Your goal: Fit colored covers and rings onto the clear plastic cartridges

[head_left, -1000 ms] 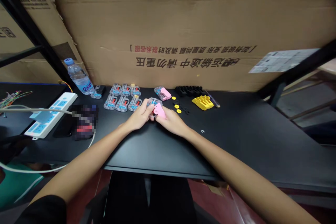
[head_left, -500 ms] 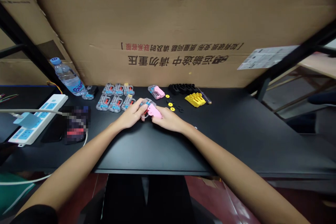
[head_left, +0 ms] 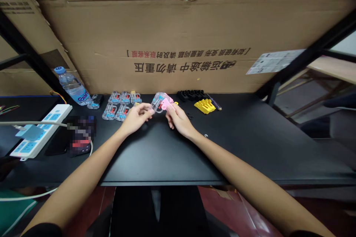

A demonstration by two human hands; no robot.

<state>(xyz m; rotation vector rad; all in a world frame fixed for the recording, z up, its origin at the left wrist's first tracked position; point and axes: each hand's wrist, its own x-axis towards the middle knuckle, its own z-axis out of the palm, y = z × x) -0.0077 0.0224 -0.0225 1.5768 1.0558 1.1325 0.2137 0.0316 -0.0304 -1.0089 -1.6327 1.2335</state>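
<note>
My left hand [head_left: 136, 117] and my right hand [head_left: 178, 118] are raised a little above the black table [head_left: 250, 137], fingers pinched on one small clear plastic case with a pink part [head_left: 160, 103] held between them. The left fingers grip its clear end, the right fingers its pink end. Behind the left hand lie several clear cases with blue and red insides [head_left: 119, 104] in two rows.
A water bottle [head_left: 71, 86] stands at the back left, a white power strip [head_left: 39, 129] with a cable beside it. Black clips [head_left: 191, 94], a yellow part [head_left: 205, 106] and small black rings lie behind the right hand. A big cardboard box [head_left: 194, 37] walls the back.
Both hands lifted the clear and pink case off the table and carried it up and away from me. The camera view shifted slightly.
</note>
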